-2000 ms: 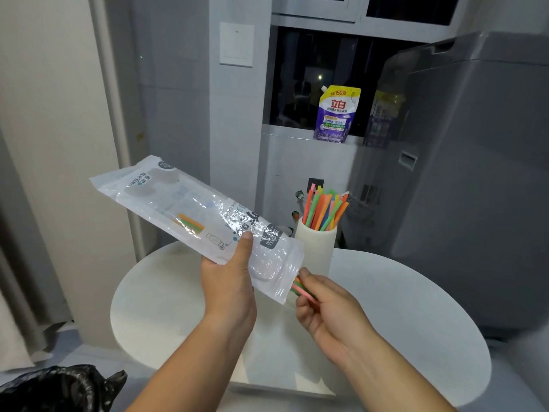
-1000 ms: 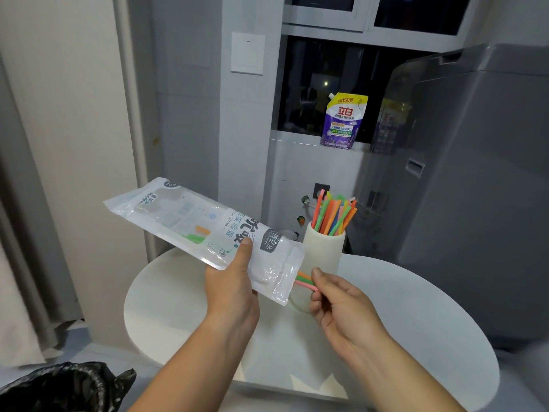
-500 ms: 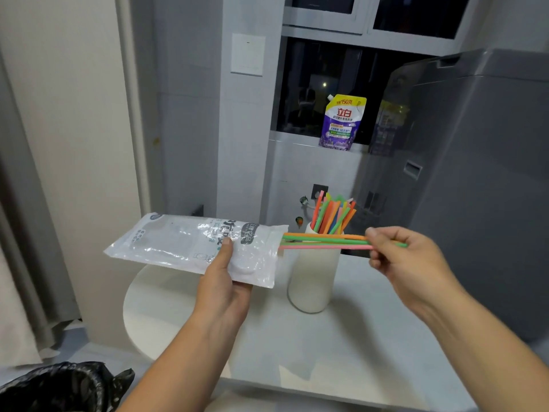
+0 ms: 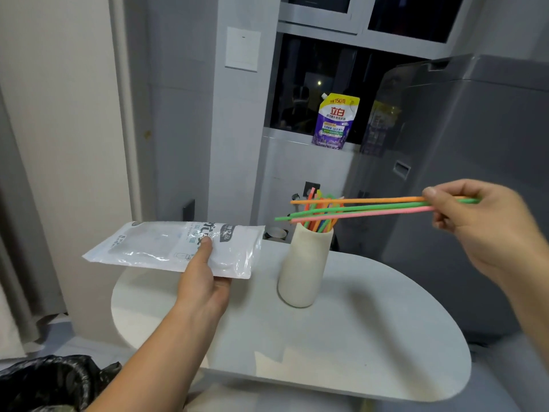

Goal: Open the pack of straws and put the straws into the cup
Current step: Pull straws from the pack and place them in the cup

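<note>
My left hand (image 4: 205, 281) grips the clear plastic straw pack (image 4: 166, 246), held nearly flat over the left side of the table; it looks empty. My right hand (image 4: 481, 224) pinches three loose straws (image 4: 365, 208), orange, green and pink, lying almost level in the air with their free ends pointing left above the cup. The tall white cup (image 4: 304, 269) stands upright on the round white table (image 4: 371, 337) and holds several coloured straws (image 4: 322, 223).
A grey appliance (image 4: 475, 173) stands close behind and right of the table. A purple detergent pouch (image 4: 334, 121) sits on the window ledge. A bin with a black bag (image 4: 50, 382) is on the floor at lower left.
My right hand has pulled the three straws fully out of the pack and carried them up and right. My left hand has lowered the pack to nearly flat.
</note>
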Tool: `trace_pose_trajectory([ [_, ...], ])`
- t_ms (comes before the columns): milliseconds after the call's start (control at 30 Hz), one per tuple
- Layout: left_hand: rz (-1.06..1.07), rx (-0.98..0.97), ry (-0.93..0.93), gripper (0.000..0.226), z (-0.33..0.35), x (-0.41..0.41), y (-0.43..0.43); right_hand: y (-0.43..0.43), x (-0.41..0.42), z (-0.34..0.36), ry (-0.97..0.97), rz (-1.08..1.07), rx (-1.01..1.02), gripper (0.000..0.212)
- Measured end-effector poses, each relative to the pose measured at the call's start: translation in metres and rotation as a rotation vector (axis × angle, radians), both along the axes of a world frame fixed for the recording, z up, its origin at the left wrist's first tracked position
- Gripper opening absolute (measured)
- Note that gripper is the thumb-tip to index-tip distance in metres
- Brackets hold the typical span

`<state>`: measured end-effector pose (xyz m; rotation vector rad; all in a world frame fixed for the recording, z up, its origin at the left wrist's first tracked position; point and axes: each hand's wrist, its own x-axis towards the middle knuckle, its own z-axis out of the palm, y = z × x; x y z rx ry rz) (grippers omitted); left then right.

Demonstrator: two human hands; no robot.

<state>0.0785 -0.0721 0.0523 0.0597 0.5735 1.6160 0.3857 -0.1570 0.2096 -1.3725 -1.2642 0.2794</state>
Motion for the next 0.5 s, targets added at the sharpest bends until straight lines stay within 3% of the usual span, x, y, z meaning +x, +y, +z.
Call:
trace_pose_trajectory([
  [167, -0.055, -0.005, 0.054, 0.04, -0.007, 0.013, -0.006, -0.018, 0.001, 0.032, -0.216, -0.025, 0.083, 0.006],
  [267, -0.067, 0.0, 0.073, 0.04, -0.01, 0.018, -0.008, -0.023, -0.001, 0.052, -0.35, -0.051, 0.067, 0.019],
  [500, -0.067, 0.001, 0.085, 0.039, -0.014, 0.022, -0.008, -0.021, -0.011, 0.085, -0.582, -0.068, 0.093, 0.024],
])
